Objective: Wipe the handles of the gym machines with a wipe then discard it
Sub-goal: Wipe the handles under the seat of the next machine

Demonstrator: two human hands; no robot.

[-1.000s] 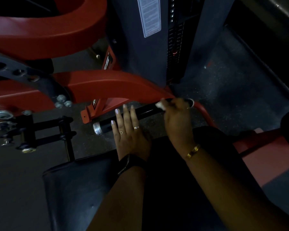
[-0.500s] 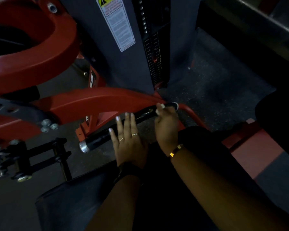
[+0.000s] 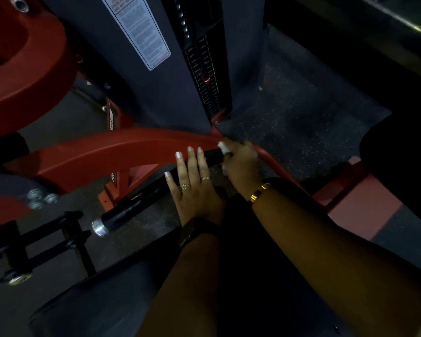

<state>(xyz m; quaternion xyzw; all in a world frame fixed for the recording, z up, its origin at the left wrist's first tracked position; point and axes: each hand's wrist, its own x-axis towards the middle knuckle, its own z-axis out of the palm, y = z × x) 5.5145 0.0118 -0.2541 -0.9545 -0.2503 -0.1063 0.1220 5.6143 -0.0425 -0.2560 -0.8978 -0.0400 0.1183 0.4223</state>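
Black handle [image 3: 141,200] runs diagonally from lower left, where its silver end cap [image 3: 99,227] shows, up to ctr frame, just under the red frame arm [image 3: 122,147]. Right hand [image 3: 241,164] is curled round the handle's upper end w/ the wipe [image 3: 223,147] bunched under the fingers; only 1 small white corner pokes out on the upper side. Left hand [image 3: 195,190] lies flat on the bar's middle, fingers straight & close together, resting rather than gripping. The 2 hands sit just beside each other; can't tell if they touch.

Handling, my read: the wipe is thin, soft, prob. damp, so it'll crumple & slip round the bar easily and needs a full finger wrap to keep contact. The bar looks glossy & stiff, fixed to the machine, so no weight to carry. Best hold is a palm-side wrap, then a drag toward the end cap; most of the length looks yet to be covered. Weight stack [image 3: 204,76] & its label [image 3: 141,30] stand upper ctr, well apart from both hands.
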